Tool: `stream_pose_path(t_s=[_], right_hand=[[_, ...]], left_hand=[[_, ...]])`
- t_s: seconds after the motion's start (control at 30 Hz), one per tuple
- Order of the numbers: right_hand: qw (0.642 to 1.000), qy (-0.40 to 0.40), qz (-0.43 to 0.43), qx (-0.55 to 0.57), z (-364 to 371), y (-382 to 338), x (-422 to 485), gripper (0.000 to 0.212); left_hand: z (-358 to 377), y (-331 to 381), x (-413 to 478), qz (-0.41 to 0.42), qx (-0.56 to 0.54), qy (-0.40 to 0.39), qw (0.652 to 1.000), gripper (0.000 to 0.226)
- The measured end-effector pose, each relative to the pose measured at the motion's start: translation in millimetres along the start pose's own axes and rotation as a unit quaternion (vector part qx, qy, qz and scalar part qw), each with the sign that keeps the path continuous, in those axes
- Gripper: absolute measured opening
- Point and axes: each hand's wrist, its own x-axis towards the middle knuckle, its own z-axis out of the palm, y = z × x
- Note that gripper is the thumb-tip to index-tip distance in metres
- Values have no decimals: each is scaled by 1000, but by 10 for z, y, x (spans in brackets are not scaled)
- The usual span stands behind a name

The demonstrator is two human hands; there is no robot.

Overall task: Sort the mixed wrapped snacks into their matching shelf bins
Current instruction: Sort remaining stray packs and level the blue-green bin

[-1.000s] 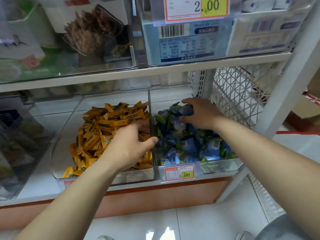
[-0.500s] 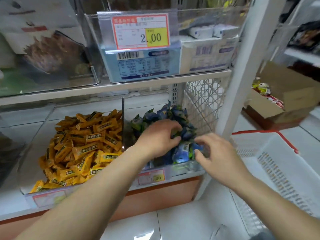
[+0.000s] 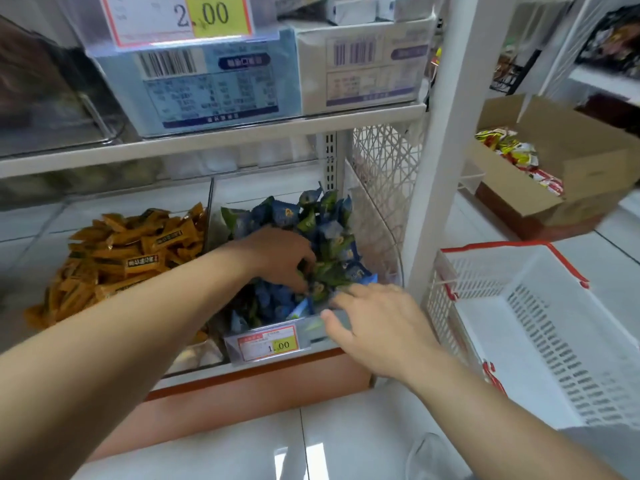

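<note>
Two clear bins sit side by side on the low shelf before me. The left bin (image 3: 194, 358) holds a heap of orange snacks (image 3: 138, 258), the right bin (image 3: 308, 332) a heap of blue-and-green snacks (image 3: 332, 233); both heaps are too many and too tumbled to count. I see no orange wrapper among the blue, as far as the blur lets me judge.

My left hand (image 3: 280, 258) reaches across into the right bin. Its fingers curl down with their tips buried among the blue wrappers, and I cannot tell whether they have hold of one. My right hand (image 3: 377, 327) lies at that bin's front right corner, fingers spread and loosely straight, holding nothing, the thumb just against the front wall.

There are two price tags: one (image 3: 268, 346) on the right bin's front, and one (image 3: 180, 19) on the shelf above, where two boxes stand, a blue box (image 3: 207, 84) and a pale box (image 3: 367, 71). On the floor to my right are one white basket (image 3: 467, 282) and, beyond it, one cardboard carton (image 3: 588, 161) of red-and-yellow packets.
</note>
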Motion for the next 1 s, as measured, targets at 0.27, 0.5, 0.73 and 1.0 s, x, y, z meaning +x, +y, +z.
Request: stream_pose_path(t_s=[0.27,0.5,0.73,1.0], right_hand=[[1000,9,1,18,28,-19,7,65],[999,20,-1,25,63,-8,11,63],[999,35,-9,38,36,-38,21,62],[996,61,-5,60,93,-32,56,64]], left_hand=[[-130,-407,-97,-102,54,6,993,46],[19,-154,143,-182,-182,-102,961,150],[140,-145,256,-203,-351,-71,911,134],[183,-3,523,-225,-623,90,744,122]])
